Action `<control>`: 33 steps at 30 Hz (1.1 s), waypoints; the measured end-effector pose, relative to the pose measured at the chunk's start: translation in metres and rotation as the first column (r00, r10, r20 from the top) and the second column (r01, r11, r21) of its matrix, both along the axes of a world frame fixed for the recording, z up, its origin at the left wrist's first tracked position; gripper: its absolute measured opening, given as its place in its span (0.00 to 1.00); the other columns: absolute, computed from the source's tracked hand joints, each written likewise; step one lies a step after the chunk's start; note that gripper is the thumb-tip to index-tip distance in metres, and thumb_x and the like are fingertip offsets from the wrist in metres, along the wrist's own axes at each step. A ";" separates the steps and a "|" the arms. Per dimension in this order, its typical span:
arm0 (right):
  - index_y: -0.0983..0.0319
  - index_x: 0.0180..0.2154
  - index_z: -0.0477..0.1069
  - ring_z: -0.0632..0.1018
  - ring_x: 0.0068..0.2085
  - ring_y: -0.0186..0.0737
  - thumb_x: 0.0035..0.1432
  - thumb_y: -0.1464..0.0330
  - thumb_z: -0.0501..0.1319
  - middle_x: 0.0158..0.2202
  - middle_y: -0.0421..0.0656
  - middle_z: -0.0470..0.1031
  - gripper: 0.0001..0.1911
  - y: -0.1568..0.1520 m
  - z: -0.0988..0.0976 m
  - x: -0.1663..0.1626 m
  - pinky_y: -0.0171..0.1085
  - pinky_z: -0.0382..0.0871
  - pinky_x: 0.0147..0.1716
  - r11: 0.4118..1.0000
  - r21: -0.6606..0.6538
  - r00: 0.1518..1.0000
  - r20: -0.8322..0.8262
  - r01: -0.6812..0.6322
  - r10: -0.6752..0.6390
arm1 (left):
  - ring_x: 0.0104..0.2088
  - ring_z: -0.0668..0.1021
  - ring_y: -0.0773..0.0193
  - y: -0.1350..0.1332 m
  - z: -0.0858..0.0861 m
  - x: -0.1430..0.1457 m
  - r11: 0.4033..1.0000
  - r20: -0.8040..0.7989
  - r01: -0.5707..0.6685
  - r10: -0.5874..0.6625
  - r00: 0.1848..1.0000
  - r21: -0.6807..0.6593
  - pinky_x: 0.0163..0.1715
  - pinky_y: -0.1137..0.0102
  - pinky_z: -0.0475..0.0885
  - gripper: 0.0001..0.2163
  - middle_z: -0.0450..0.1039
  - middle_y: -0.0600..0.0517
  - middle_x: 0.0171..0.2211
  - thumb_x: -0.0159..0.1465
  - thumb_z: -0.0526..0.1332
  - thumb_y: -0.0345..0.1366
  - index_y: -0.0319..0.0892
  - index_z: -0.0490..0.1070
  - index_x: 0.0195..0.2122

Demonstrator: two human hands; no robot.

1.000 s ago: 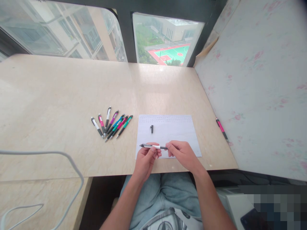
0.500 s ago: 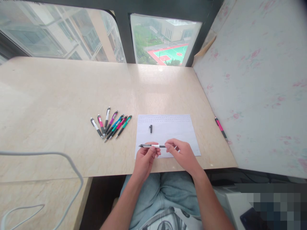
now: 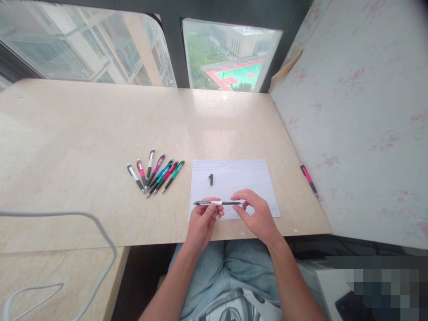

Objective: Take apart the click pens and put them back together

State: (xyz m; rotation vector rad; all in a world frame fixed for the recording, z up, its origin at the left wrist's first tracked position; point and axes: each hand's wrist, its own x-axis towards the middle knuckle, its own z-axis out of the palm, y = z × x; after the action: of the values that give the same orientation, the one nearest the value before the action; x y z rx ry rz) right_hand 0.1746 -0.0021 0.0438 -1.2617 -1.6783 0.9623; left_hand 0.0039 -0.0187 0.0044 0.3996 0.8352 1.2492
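Observation:
My left hand [image 3: 204,219] is closed round a white-and-black pen [image 3: 207,203], held level above a white sheet of paper [image 3: 247,178]. My right hand [image 3: 256,213] pinches the end of a thin dark refill [image 3: 232,203] that sticks out of the pen's right end. A small black pen part [image 3: 211,179] lies on the sheet just beyond the hands. Several pens [image 3: 155,171] with pink, purple, blue, green and white barrels lie fanned out on the table to the left of the sheet.
The beige marble table [image 3: 100,129] runs under a window at the back. A pink pen [image 3: 308,177] lies at the table's right edge beside a flowered wall. A white cable [image 3: 100,227] loops over the near-left corner.
My right hand has slid a little to the right, and more of the thin refill now shows between the hands. The left hand and the pen body have stayed in place.

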 end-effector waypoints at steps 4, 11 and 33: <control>0.59 0.42 0.75 0.79 0.37 0.40 0.62 0.66 0.61 0.37 0.43 0.80 0.08 0.000 0.000 0.001 0.36 0.72 0.32 0.994 -0.112 1.000 -0.001 0.010 -0.010 | 0.29 0.77 0.68 0.000 0.000 0.001 1.000 -0.003 0.004 -0.004 1.000 0.007 0.31 0.74 0.68 0.09 0.77 0.48 0.28 0.60 0.68 0.36 0.37 0.79 0.39; 0.58 0.35 0.76 0.77 0.35 0.39 0.62 0.69 0.61 0.35 0.42 0.79 0.05 0.000 0.005 0.002 0.37 0.71 0.34 0.999 0.031 0.998 0.054 0.037 -0.038 | 0.29 0.76 0.68 0.001 0.003 0.000 1.000 -0.005 0.001 -0.001 1.000 -0.006 0.30 0.73 0.68 0.10 0.77 0.48 0.28 0.59 0.69 0.37 0.36 0.79 0.39; 0.58 0.41 0.74 0.77 0.38 0.39 0.60 0.74 0.59 0.38 0.43 0.77 0.09 -0.002 0.007 0.003 0.37 0.73 0.34 0.999 0.054 0.999 0.046 -0.006 0.004 | 0.29 0.76 0.68 0.002 -0.001 -0.001 1.000 0.046 -0.016 0.017 0.999 -0.022 0.29 0.75 0.68 0.09 0.77 0.47 0.28 0.60 0.68 0.36 0.36 0.78 0.39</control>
State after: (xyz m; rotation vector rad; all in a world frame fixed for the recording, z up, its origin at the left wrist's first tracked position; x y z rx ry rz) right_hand 0.1781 -0.0044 0.0503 -1.2527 -1.7324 0.8906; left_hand 0.0028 -0.0170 0.0036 0.3453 0.8135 1.2594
